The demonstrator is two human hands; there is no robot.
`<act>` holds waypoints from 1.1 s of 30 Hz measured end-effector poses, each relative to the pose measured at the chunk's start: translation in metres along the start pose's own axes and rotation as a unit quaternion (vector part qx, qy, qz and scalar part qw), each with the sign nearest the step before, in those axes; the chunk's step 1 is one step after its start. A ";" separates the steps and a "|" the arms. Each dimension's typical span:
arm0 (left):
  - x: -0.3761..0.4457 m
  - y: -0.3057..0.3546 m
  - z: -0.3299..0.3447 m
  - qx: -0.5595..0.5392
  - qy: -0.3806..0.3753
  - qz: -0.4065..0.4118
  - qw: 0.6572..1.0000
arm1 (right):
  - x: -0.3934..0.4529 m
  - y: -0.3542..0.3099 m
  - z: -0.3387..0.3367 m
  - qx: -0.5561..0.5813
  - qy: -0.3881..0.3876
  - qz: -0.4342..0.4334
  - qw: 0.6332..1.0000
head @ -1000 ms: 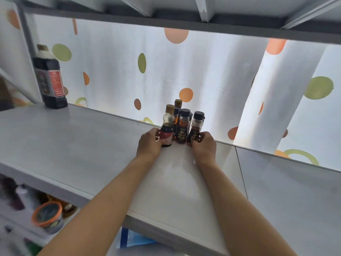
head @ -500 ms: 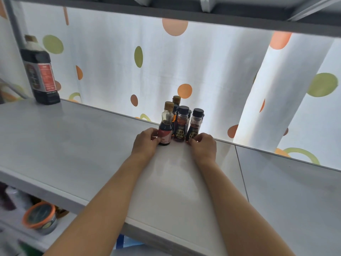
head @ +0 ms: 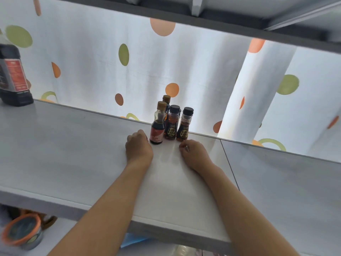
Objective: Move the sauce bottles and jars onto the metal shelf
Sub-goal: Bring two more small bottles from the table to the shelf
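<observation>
Several small sauce bottles stand in a tight cluster at the back edge of the grey metal shelf [head: 64,154]. In front are a tan-capped dark bottle with a red label [head: 157,124] and two black-capped bottles with gold labels [head: 171,125] [head: 184,124]; another tan-capped one [head: 166,99] shows behind. My left hand [head: 138,146] rests on the shelf just left of the red-label bottle, fingers curled, holding nothing. My right hand [head: 193,154] lies on the shelf just in front of the right bottle, fingers curled and apart from it.
A large dark soy sauce bottle [head: 13,78] stands at the shelf's far left. A spotted white curtain [head: 110,71] hangs behind. Another shelf board [head: 239,19] runs overhead. Below the shelf sits an orange-lidded jar [head: 22,231].
Both hands have let go of the bottle cluster and drawn back a little toward me. The bottles stay upright at the back edge.
</observation>
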State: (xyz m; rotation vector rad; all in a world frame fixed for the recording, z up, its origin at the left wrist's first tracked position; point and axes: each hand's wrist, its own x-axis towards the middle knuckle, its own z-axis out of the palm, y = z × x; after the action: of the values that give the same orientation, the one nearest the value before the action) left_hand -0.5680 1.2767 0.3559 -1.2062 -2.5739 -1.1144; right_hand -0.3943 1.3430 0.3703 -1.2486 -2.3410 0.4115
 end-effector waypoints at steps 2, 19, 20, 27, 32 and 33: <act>-0.007 0.006 -0.005 0.075 -0.044 0.039 0.995 | -0.013 -0.007 0.000 -0.046 -0.034 0.001 0.998; -0.226 0.018 -0.102 0.210 -0.180 0.126 0.953 | -0.201 -0.023 -0.023 -0.140 -0.090 -0.198 0.966; -0.245 0.018 -0.105 0.212 -0.166 0.123 0.955 | -0.217 -0.021 -0.024 -0.145 -0.079 -0.206 0.964; -0.360 -0.011 -0.149 0.310 -0.103 0.041 0.944 | -0.311 -0.041 -0.017 -0.069 -0.110 -0.272 0.954; -0.433 -0.051 -0.195 0.340 -0.091 -0.016 0.936 | -0.387 -0.082 0.010 -0.048 -0.173 -0.341 0.923; -0.451 -0.060 -0.210 0.341 -0.089 -0.036 0.935 | -0.405 -0.094 0.017 -0.041 -0.186 -0.366 0.911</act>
State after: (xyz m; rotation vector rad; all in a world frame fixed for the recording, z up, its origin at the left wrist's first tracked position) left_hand -0.3461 0.8299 0.3111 -1.0612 -2.7693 -0.0599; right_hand -0.2720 0.9515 0.2981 -0.2492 -2.9459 0.3073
